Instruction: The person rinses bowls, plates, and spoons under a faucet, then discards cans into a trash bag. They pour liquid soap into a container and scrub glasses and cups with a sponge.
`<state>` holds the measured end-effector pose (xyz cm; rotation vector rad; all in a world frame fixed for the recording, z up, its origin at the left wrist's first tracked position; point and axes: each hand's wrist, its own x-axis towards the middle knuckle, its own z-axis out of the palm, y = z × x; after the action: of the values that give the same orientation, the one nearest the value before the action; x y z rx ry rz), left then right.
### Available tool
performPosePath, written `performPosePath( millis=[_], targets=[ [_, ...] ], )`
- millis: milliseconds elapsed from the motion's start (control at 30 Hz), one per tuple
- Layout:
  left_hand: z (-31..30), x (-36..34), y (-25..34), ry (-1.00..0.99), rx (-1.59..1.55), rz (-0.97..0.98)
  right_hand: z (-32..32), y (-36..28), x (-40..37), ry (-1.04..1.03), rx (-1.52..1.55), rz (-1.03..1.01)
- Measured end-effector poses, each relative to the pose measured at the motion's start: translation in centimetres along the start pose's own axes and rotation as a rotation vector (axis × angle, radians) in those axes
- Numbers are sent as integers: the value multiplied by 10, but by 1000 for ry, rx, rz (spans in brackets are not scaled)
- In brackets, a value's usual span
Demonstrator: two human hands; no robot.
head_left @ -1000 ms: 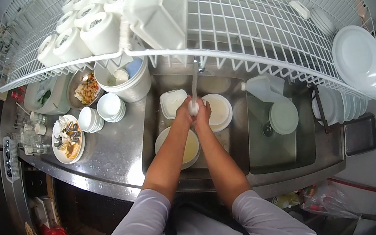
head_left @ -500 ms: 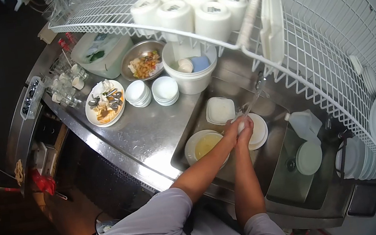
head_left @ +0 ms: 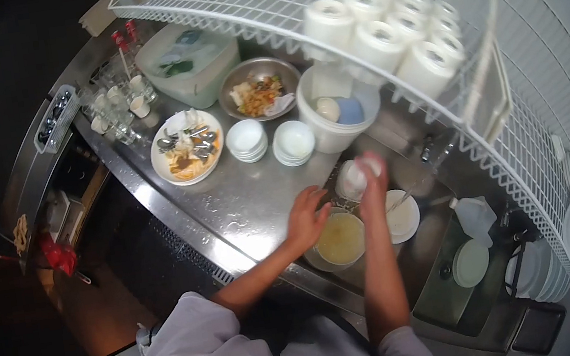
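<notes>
My left hand (head_left: pixel 307 216) is open, fingers apart and empty, above the near-left part of the sink beside a bowl of yellowish liquid (head_left: pixel 341 238). Blurred by motion, my right hand (head_left: pixel 372 179) is farther forward, its fingers curled around something pale that I cannot make out. Just left of it, a white squarish dish (head_left: pixel 350 182) sits in the sink, partly hidden by the hand. Right of my right forearm, a white plate (head_left: pixel 404 218) lies in the sink with a thin utensil across it. The tap (head_left: pixel 435 149) is beyond.
On the left counter stand two stacks of small white bowls (head_left: pixel 247 138), a plate of dirty cutlery (head_left: pixel 186 148), a metal bowl of food scraps (head_left: pixel 259 88) and a white bucket (head_left: pixel 324 118). A wire rack (head_left: pixel 241 20) with white cups overhangs the sink. A second basin (head_left: pixel 439 302) is right.
My hands have parted from together under the tap. The left moved left and opened; the right moved forward to the squarish dish. The camera view has also shifted.
</notes>
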<state>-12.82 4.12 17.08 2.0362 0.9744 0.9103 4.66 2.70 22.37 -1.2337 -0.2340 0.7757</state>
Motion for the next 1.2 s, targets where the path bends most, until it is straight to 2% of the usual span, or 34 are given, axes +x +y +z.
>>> performPosePath(
  millis=[33, 67, 100, 200, 300, 400, 500, 533, 600, 667, 700, 733, 800, 833, 933, 1000, 1067, 1133, 1167, 1200],
  targets=[
    [-22, -4, -15, 16, 17, -36, 23, -19, 9, -60, -114, -115],
    [-43, -9, -31, 32, 33, -69, 33, -15, 38, -78, -374, -475],
    [-63, -13, -46, 49, 49, -99, 55, -30, 50, -76, -572, -598],
    [-121, -22, -83, 184, 139, -179, 103, -44, 90, -57, -1120, -783],
    [-170, -25, -122, 278, 95, -337, 117, -23, 141, -244, -1413, -415],
    [-209, -22, -161, 410, 125, -487, 128, -8, 145, -191, -1417, -469],
    [-249, -7, -204, 636, 169, -535, 152, -8, 123, 14, -1310, -725],
    [-261, 2, -215, 713, 171, -548, 165, -5, 111, -38, -1202, -773],
    [-287, 20, -224, 690, 256, -523, 200, 20, 79, -133, -979, -858],
    [-303, 39, -233, 600, 337, -451, 247, 57, 35, -434, -834, -805],
    [-308, 48, -239, 526, 374, -390, 270, 75, 24, -537, -1051, -948],
    [-314, 58, -245, 453, 410, -327, 293, 96, 9, -655, -1031, -813],
    [-320, 89, -237, 358, 496, -152, 332, 134, -2, -888, -1115, -779],
    [-321, 103, -234, 313, 539, -63, 352, 147, -6, -894, -1149, -797],
    [-323, 131, -242, 123, 599, -92, 395, 182, 0, -910, -1284, -846],
    [-320, 136, -249, 93, 576, -103, 418, 208, 26, -922, -1415, -885],
    [-314, 132, -273, 10, 587, -80, 425, 219, 44, -1037, -1474, -927],
    [-311, 121, -286, 21, 601, -67, 421, 235, 63, -1154, -1543, -975],
    [-312, 115, -288, 40, 573, -59, 416, 240, 66, -1080, -1478, -993],
    [-314, 111, -287, 62, 544, -50, 415, 239, 69, -1043, -1454, -895]
  ],
)
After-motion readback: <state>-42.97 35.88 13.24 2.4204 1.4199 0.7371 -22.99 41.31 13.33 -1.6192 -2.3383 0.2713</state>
